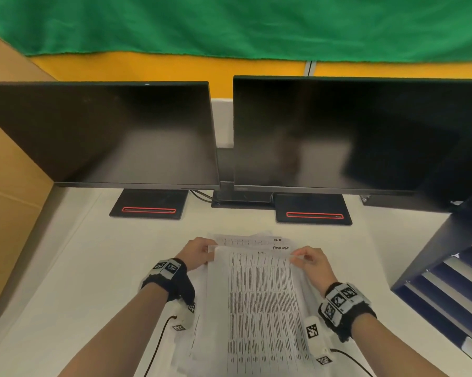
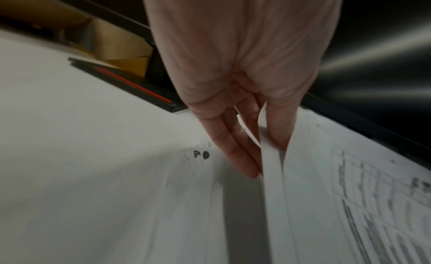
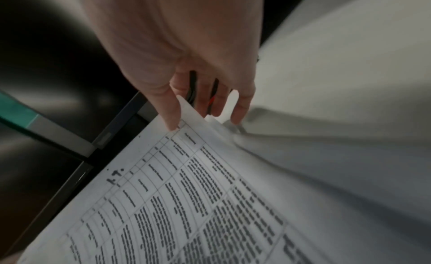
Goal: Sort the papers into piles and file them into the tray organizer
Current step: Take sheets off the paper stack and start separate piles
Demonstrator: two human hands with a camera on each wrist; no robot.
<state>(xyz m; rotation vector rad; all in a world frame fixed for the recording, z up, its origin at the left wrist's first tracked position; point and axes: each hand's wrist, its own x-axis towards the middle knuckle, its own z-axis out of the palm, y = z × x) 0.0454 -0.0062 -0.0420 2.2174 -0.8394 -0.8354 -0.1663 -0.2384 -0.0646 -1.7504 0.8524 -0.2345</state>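
A printed sheet with a dense table [image 1: 262, 308] lies on top of a loose stack of papers [image 1: 245, 240] on the white desk. My left hand [image 1: 202, 254] pinches the sheet's upper left corner; in the left wrist view the fingers [image 2: 235, 151] lie under the lifted edge of the sheet [image 2: 272, 175] and the thumb on top. My right hand [image 1: 308, 261] pinches the upper right corner, thumb [image 3: 169, 111] on the printed sheet [image 3: 186, 203]. The dark blue tray organizer [image 1: 452, 273] stands at the right with papers in its shelves.
Two dark monitors [image 1: 107, 131] [image 1: 352, 131] stand across the back of the desk [image 1: 93, 268], their bases [image 1: 149, 204] [image 1: 312, 209] just beyond the papers. A cardboard panel [image 1: 9, 186] closes the left side. Wrist-camera cables [image 1: 158, 341] trail toward the front edge.
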